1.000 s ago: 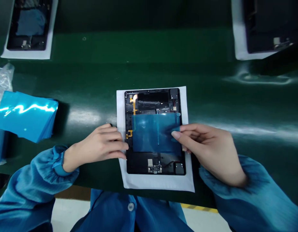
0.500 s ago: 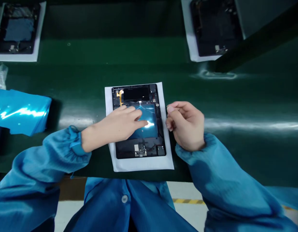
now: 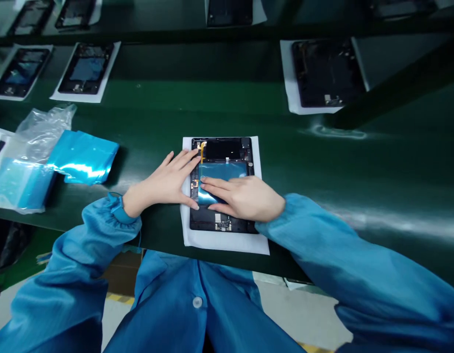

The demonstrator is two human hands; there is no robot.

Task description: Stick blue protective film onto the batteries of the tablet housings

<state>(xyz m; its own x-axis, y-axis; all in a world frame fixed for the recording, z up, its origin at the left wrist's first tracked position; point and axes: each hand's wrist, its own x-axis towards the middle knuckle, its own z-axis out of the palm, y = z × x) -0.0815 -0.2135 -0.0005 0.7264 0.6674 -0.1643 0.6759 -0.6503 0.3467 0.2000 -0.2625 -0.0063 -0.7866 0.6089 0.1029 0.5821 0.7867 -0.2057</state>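
An opened tablet (image 3: 241, 224) with bare circuitry lies on a white sheet (image 3: 227, 241) in front of me. A shiny blue film (image 3: 227, 170) covers the middle of its inside. My left hand (image 3: 168, 181) rests at the tablet's left edge, fingers spread, the thumb reaching the frame below the film. Over the film lies my right hand (image 3: 249, 196), its fingers stretched out and their tips touching the film's left part. Neither hand grips anything. Part of the film and the tablet's right side are hidden under the right hand.
To the left are a stack of blue films (image 3: 85, 157) and a clear plastic bag (image 3: 46, 130) with more blue sheets. Other opened tablets on white sheets lie at the back left (image 3: 86, 71) and back right (image 3: 328, 73). A dark slanting post (image 3: 388, 93) stands at the right.
My right hand has moved left from beside the tablet onto the blue film, its fingers straightening. My left hand has drawn back off the film to the tablet's left edge and spread. The view has shifted.
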